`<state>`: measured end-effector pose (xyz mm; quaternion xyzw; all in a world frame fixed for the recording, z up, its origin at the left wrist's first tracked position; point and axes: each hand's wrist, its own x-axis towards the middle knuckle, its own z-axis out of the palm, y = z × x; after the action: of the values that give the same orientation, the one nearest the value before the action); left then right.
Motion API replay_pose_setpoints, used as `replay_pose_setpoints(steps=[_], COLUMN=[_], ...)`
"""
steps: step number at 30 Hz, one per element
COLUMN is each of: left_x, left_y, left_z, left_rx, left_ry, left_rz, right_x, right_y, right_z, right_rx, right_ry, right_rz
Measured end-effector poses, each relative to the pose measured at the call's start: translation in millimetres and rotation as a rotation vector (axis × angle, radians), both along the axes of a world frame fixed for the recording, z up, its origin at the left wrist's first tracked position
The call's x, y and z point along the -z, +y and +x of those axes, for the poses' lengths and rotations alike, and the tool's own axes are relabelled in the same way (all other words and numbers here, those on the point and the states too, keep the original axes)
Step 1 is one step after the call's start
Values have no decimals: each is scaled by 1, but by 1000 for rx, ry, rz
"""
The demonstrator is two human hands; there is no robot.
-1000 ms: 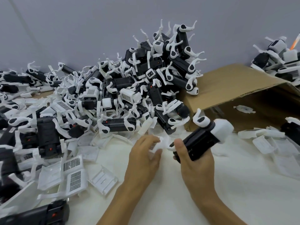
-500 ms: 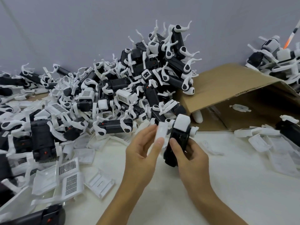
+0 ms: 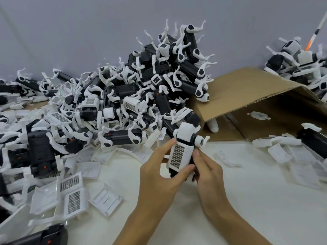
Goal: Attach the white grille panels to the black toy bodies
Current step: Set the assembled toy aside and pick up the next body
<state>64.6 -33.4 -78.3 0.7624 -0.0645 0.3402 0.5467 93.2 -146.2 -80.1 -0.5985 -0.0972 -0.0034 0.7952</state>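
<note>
While the heap of black toy bodies (image 3: 141, 96) fills the left and back of the desk (image 3: 247, 200), with a cardboard box (image 3: 247, 96) lying open on its side to the right, the work itself happens just in front of the heap. Loose grille panels (image 3: 72, 193) lie scattered at the left, near the desk's front edge.

Between the two hands stands one toy body (image 3: 185, 147), held above the desk. Its long axis runs near upright, leaning a little to the right, with the white head end up and away from the person and the black end down towards the wrists. A white grille panel (image 3: 179, 155) lies flat along the side facing the camera, its own long axis matching the body's — whether it is fully seated I cannot tell.

The left hand (image 3: 159, 175) has its grip on the panel, thumb at the lower edge and fingers curled round the left side. The right hand (image 3: 207, 170) pinches the body from the right, fingertips at the panel's edge. Both hands are equally near, so pressing inward likely comes next.
</note>
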Motion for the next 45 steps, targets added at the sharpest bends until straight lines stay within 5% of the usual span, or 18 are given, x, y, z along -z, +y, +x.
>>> replay_pose_setpoints(steps=[10,15,23,31,45], left_x=[7,-3,-6,-5,-7], left_y=[-2,7,13,8,5], left_z=[1,1,6,4,1], left_rx=[-52,285,325,309,324], left_ry=[4,162,436,439,326], left_rz=[175,-208,-539,-354,-337], right_x=[1,0,2,3,4], right_y=[0,-4,-4,0,-1], right_z=[-1,1,-1,-1,-1], right_rx=[-30,-26,-68,60,57], right_ry=[-14,-18,-92,-66,-63], right_rz=[3,-37,-101,-158,-108])
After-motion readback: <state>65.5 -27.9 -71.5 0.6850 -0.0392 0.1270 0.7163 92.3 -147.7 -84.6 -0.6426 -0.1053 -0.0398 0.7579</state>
